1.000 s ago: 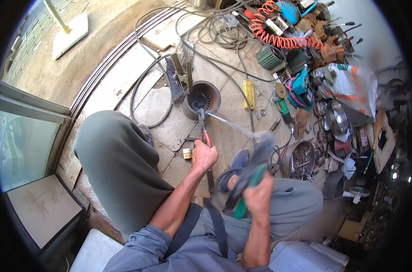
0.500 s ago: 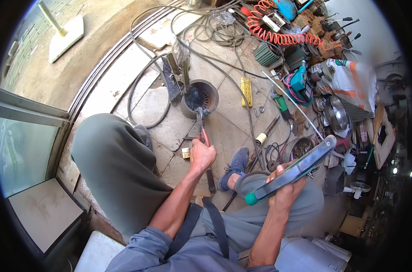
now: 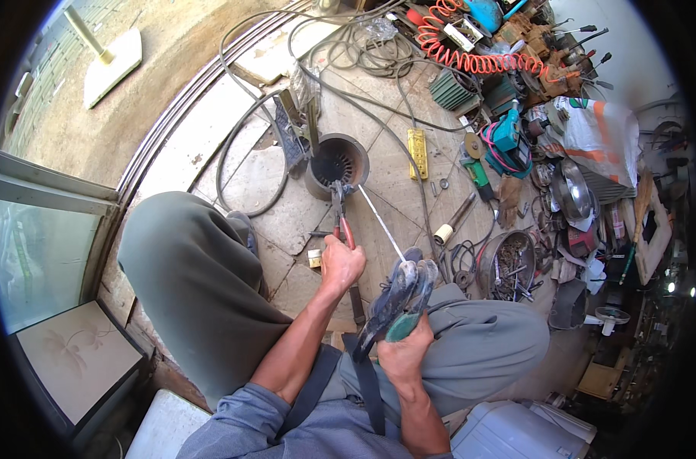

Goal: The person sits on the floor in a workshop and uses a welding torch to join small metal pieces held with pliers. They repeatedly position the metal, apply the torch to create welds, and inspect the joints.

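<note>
My left hand (image 3: pixel 342 262) is closed round the red handles of a pair of pliers (image 3: pixel 338 200). The plier jaws sit at the near rim of a dark metal cylinder (image 3: pixel 314 180) with slots round its inside; whether they grip the rim or a small piece there I cannot tell. My right hand (image 3: pixel 406 353) is closed on a dark welding electrode holder (image 3: pixel 392 302) with a green part near my fingers. From it a thin pale welding rod (image 3: pixel 383 225) slants up-left, its tip close beside the plier jaws and the cylinder's rim.
Yellow power strip (image 3: pixel 417 153), green angle grinder (image 3: pixel 479 177) and a pan of metal bits (image 3: pixel 512 264) lie to the right. Cables (image 3: pixel 348 46) loop across the tiles behind the cylinder. Motors, a teal machine (image 3: pixel 507 141) and a red coiled hose (image 3: pixel 478 61) crowd the far right.
My right hand has come left and closer to me, turning the electrode holder. The rod's tip has swung from the far right to the cylinder's rim. Left hand and pliers stay put.
</note>
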The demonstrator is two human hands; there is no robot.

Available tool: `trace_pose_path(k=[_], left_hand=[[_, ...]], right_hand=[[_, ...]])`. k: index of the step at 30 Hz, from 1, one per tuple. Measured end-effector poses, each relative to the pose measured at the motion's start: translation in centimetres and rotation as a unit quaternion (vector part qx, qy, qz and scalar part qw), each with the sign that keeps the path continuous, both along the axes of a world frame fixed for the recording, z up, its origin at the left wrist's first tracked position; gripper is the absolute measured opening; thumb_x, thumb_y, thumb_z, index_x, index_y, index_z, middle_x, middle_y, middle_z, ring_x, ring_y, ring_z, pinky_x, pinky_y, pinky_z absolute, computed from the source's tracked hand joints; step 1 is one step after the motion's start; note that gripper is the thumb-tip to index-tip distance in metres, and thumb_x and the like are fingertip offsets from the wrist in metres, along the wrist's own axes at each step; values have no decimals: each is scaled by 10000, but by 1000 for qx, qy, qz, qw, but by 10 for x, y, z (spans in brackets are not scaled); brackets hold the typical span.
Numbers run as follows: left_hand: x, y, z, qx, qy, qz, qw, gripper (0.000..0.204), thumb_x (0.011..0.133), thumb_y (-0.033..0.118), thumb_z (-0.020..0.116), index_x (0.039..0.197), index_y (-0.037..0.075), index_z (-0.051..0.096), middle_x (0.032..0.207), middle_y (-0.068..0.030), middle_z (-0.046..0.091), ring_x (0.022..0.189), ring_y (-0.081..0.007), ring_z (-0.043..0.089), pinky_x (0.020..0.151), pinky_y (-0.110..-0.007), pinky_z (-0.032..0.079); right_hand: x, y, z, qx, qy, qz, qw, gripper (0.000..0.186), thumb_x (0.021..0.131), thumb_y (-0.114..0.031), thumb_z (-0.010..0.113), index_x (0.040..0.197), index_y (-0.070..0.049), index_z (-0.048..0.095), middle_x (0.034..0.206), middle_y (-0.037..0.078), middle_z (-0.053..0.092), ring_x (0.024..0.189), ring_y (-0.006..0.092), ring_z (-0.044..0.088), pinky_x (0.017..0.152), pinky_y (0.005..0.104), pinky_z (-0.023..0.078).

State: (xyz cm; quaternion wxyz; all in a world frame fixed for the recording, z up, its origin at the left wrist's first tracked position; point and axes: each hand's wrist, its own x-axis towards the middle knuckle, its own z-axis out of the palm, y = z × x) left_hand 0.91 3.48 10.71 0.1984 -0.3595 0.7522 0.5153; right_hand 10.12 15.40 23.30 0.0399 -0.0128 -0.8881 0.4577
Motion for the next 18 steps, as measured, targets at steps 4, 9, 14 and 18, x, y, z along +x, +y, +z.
trace_pose_path(k=[4,9,14,18], left_hand=[[0,2,0,0,6,3,1000,626,823,241,620,1238,-178,411,1056,-401,641,1033,-497,654,960,-497,494],[1,1,-5,12,9,7,1000,635,824,243,616,1252,-174,404,1068,-405,638,1042,-499,652,967,-497,491],[1,1,-8,16,2,6,1000,648,827,241,617,1278,-168,397,1097,-410,630,1062,-500,648,977,-497,488],[0,0,-3,24,-5,6,1000,655,829,238,617,1288,-170,389,1108,-413,626,1070,-504,644,985,-498,485]], right_hand=[[4,-3,-3,6,-26,0,1000,311,719,25,736,997,-2,601,758,124,654,663,251,678,636,362,528],[4,-5,-3,10,-50,1,999,282,722,25,720,969,-8,589,760,140,649,668,281,683,630,379,525],[5,-4,-8,18,-58,2,998,262,721,12,721,933,-12,569,753,153,649,679,330,692,624,397,523],[1,-9,-1,22,-61,4,998,262,725,5,725,932,-7,565,746,158,651,684,351,693,620,407,520]])
